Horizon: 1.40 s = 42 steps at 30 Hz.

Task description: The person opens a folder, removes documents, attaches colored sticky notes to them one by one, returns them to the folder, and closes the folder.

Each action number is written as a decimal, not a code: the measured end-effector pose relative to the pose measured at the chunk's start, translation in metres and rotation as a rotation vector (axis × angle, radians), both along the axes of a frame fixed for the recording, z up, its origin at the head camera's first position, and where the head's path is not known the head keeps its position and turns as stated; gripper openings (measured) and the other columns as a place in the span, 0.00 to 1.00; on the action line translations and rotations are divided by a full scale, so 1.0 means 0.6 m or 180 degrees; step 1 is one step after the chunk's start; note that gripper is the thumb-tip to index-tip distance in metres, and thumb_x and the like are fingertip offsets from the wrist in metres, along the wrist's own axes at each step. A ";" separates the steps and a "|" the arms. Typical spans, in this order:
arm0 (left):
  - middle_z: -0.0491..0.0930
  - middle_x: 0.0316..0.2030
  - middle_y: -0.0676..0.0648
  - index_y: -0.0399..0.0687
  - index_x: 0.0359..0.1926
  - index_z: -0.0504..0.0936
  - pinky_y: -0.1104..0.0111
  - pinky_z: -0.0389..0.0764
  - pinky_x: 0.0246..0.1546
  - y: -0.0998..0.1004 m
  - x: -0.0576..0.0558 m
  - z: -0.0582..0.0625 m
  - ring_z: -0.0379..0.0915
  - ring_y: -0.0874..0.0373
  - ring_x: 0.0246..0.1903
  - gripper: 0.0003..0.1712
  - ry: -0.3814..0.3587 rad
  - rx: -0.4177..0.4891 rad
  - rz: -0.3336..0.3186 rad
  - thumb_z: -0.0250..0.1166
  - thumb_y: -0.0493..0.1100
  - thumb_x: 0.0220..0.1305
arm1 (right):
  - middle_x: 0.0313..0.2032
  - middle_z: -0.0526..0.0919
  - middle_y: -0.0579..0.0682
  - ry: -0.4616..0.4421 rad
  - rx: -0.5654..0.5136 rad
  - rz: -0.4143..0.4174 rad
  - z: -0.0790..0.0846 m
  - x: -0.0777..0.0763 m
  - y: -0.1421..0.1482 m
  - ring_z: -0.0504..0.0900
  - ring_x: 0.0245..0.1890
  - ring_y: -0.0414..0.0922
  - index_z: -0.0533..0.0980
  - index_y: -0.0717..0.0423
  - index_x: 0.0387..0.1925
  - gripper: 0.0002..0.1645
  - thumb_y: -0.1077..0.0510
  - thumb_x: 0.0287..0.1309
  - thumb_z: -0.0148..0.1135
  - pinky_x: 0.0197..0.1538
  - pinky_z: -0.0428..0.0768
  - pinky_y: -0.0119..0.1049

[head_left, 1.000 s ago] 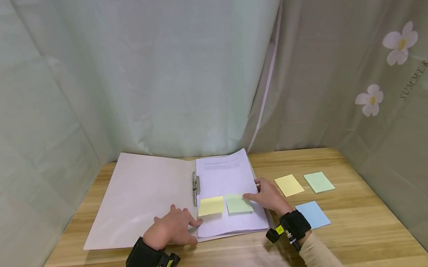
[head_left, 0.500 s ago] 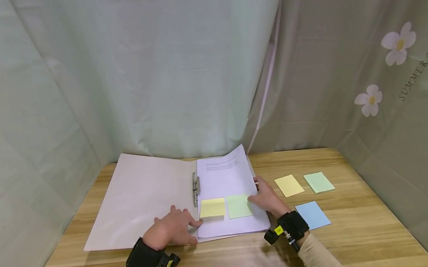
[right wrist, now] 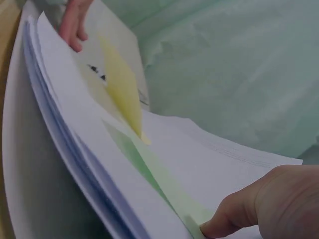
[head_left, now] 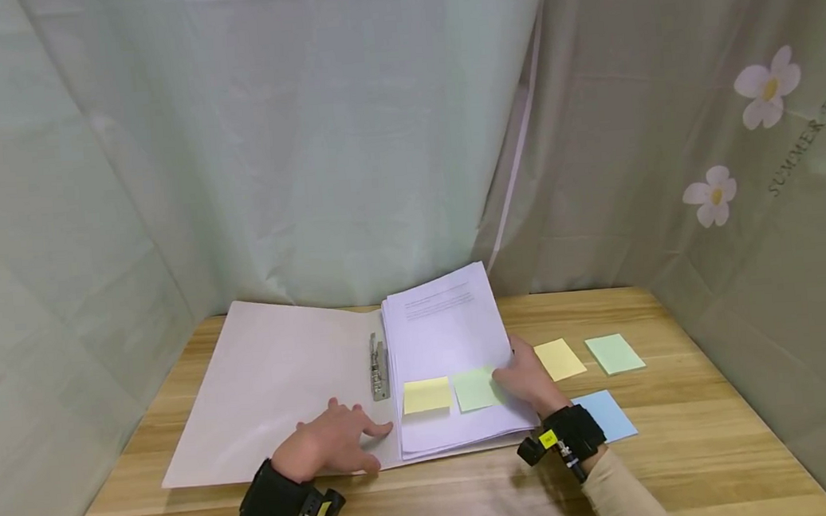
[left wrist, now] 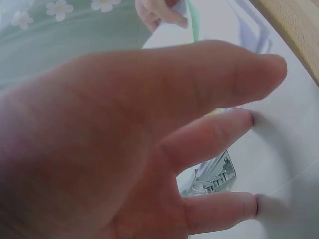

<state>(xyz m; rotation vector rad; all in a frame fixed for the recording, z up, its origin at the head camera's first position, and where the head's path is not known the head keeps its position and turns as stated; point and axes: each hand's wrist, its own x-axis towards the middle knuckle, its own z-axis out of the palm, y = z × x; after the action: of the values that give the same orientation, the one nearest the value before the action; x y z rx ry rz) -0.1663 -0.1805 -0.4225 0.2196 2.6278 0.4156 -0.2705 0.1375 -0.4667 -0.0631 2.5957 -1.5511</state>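
A white folder (head_left: pixel 270 380) lies spread on the wooden table, with a metal clip (head_left: pixel 379 368) along its spine. My right hand (head_left: pixel 527 376) grips a stack of printed sheets (head_left: pixel 447 327) by the right edge, thumb on top over a green sticky note (head_left: pixel 474 390). In the right wrist view the sheets (right wrist: pixel 79 139) bow up off the folder's cover. A yellow sticky note (head_left: pixel 426 396) sits left of the green one on the top sheet. My left hand (head_left: pixel 335 439) rests with spread fingers on the folder beside the spine, fingertips touching its surface.
Right of the folder lie a yellow sticky pad (head_left: pixel 561 359), a green sticky pad (head_left: pixel 615 353) and a blue sticky pad (head_left: pixel 606 415), the blue one partly behind my right wrist. Curtains (head_left: pixel 375 133) hang close behind the table (head_left: pixel 698 430) and along its sides.
My right hand has lifted the sheets and drawn them rightward, away from the clip, which now shows more fully. The sticky notes moved with them. My left hand has stayed in place.
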 end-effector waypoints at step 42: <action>0.60 0.83 0.17 0.55 0.68 0.90 0.17 0.66 0.71 -0.041 -0.005 -0.006 0.49 0.02 0.78 0.34 0.0023 0.0405 -0.0226 0.83 0.51 0.60 | 0.85 0.59 0.75 -0.0231 -0.0080 -0.0262 0.085 -0.003 0.130 0.60 0.86 0.70 0.52 0.72 0.86 0.47 0.68 0.74 0.59 0.88 0.56 0.70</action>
<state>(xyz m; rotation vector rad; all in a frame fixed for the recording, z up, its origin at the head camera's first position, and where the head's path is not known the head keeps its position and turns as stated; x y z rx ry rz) -0.1692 -0.2050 -0.4263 0.3554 2.5941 0.5591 -0.2723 0.2155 -0.4156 0.0972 2.5532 -1.5817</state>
